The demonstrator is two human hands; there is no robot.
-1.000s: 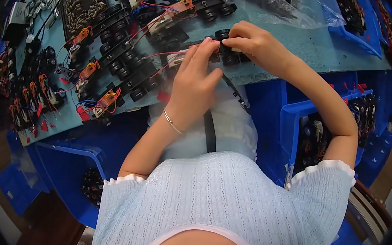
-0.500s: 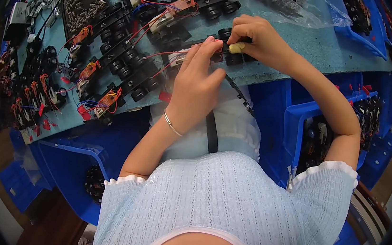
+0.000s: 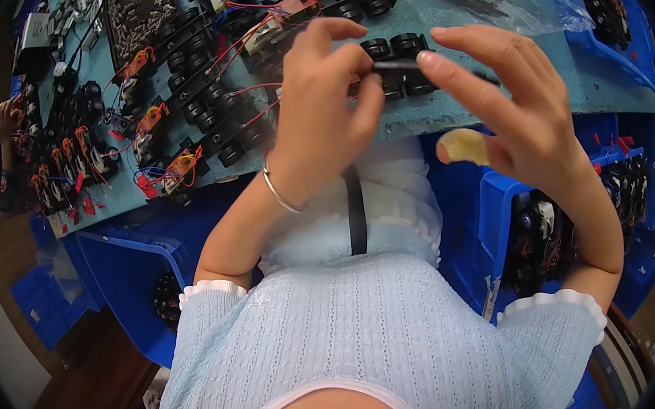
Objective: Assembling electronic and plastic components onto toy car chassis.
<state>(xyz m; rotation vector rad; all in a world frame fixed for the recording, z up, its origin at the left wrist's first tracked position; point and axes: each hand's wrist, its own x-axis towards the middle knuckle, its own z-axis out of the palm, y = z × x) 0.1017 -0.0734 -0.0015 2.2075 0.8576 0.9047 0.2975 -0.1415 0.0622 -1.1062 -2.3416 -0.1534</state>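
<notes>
A black toy vehicle chassis (image 3: 413, 47) with paired wheels lies near the front edge of the bench. Above it, blurred by motion, a thin black strip (image 3: 398, 65) spans from hand to hand. My left hand (image 3: 324, 96), a bangle on its wrist, has thumb and index finger closed at the strip's left end. My right hand (image 3: 517, 105) is spread, its index fingertip at the strip; a yellow cover (image 3: 465, 147) wraps the thumb, which points away from the chassis. The left hand hides part of the chassis and its red wires.
More wheeled chassis with wired circuit boards (image 3: 149, 118) fill the bench to the left. A tray of small metal parts (image 3: 137, 5) stands behind them. Clear plastic bags (image 3: 492, 6) lie at the back right. Blue bins (image 3: 494, 214) flank my lap. Another person's hand (image 3: 9, 119) shows at far left.
My right hand has come away from the chassis to the right and opened. The black strip that hung below the bench edge no longer shows there; a strip now lies across between my hands.
</notes>
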